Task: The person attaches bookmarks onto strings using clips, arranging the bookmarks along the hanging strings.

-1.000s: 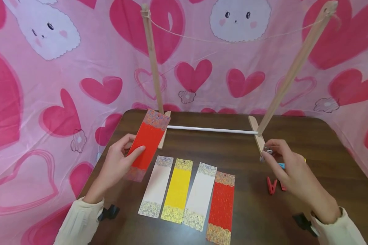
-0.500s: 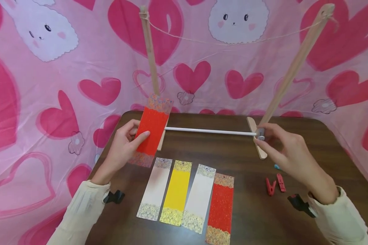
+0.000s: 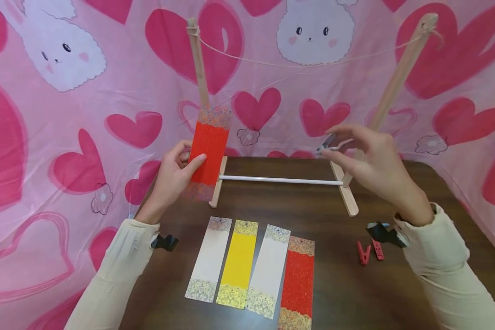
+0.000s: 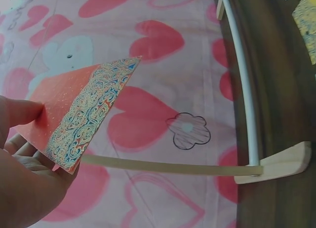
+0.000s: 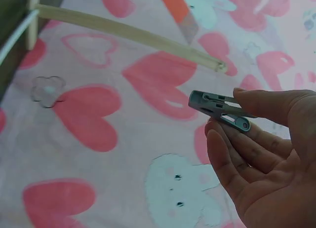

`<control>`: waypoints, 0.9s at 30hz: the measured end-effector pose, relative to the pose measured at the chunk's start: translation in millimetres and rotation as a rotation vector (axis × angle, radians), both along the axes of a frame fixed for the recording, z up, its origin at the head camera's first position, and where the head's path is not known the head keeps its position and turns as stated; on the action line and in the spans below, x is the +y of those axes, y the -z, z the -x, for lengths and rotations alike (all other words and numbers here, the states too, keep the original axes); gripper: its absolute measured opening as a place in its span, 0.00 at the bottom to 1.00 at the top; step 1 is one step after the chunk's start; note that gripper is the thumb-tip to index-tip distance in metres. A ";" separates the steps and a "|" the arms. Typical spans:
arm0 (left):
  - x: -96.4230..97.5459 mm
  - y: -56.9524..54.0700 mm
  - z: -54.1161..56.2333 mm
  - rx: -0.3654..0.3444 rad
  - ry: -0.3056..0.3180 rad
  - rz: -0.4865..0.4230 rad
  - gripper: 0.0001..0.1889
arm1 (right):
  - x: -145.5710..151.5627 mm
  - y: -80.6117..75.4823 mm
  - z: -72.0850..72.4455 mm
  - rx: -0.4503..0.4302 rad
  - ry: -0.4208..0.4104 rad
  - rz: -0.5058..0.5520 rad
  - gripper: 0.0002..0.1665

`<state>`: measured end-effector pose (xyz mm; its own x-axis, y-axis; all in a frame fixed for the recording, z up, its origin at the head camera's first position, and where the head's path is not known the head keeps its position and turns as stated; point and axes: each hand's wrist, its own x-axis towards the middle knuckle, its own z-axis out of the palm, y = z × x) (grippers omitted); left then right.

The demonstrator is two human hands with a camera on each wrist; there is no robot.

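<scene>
My left hand (image 3: 175, 174) holds a red paper card (image 3: 209, 153) with patterned lace-like ends, thumb on its front and fingers behind. The card is raised upright before the left post of a wooden stand; in the left wrist view its patterned end (image 4: 94, 112) points away from the palm. Between thumb and fingers, my right hand (image 3: 371, 160) pinches a grey clothespin (image 5: 219, 109), held in the air near the right post (image 3: 400, 82). A thin string (image 3: 297, 65) sags between the tops of both posts, above the two hands.
On the brown table (image 3: 334, 284) lie a white card (image 3: 210, 256), a yellow card (image 3: 239, 261), a second white card (image 3: 269, 266) and another red card (image 3: 298, 279). Red clothespins (image 3: 363, 253) and a blue one (image 3: 377, 225) lie at right. A white rod (image 3: 280, 180) joins the stand's feet.
Both hands have risen from the table. The left has lifted the red card toward the left post; the right has carried the clothespin up and to the left.
</scene>
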<state>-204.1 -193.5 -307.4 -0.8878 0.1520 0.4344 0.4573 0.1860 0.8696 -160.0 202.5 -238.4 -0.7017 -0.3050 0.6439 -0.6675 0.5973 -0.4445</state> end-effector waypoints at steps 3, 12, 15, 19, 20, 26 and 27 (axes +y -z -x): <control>4.4 -7.5 10.4 0.004 -0.001 -0.006 0.15 | -7.7 -17.3 12.0 -0.012 -0.041 0.053 0.23; 19.2 -28.1 40.5 0.057 0.029 -0.069 0.12 | -32.7 -62.5 48.1 -0.070 -0.071 0.198 0.18; 22.1 -33.9 48.1 0.067 0.013 -0.081 0.11 | -43.0 -74.5 59.8 -0.069 -0.077 0.215 0.17; 27.0 -41.5 57.6 0.092 0.011 -0.094 0.11 | -59.0 -89.7 78.0 -0.059 -0.084 0.216 0.16; 28.1 -43.2 59.6 0.097 0.013 -0.096 0.11 | -63.5 -93.1 82.9 -0.054 -0.082 0.201 0.15; 29.9 -50.8 67.2 0.117 0.001 -0.114 0.12 | -94.4 -109.5 112.2 -0.011 -0.118 0.181 0.13; 29.4 -51.8 67.9 0.121 -0.003 -0.119 0.12 | -99.8 -111.8 116.4 -0.005 -0.134 0.196 0.12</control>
<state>-272.0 -164.1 -255.6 -0.8282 0.0903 0.5531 0.5598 0.0871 0.8240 -276.4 102.7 -126.5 -0.6668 -0.2655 0.6963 -0.7325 0.4054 -0.5469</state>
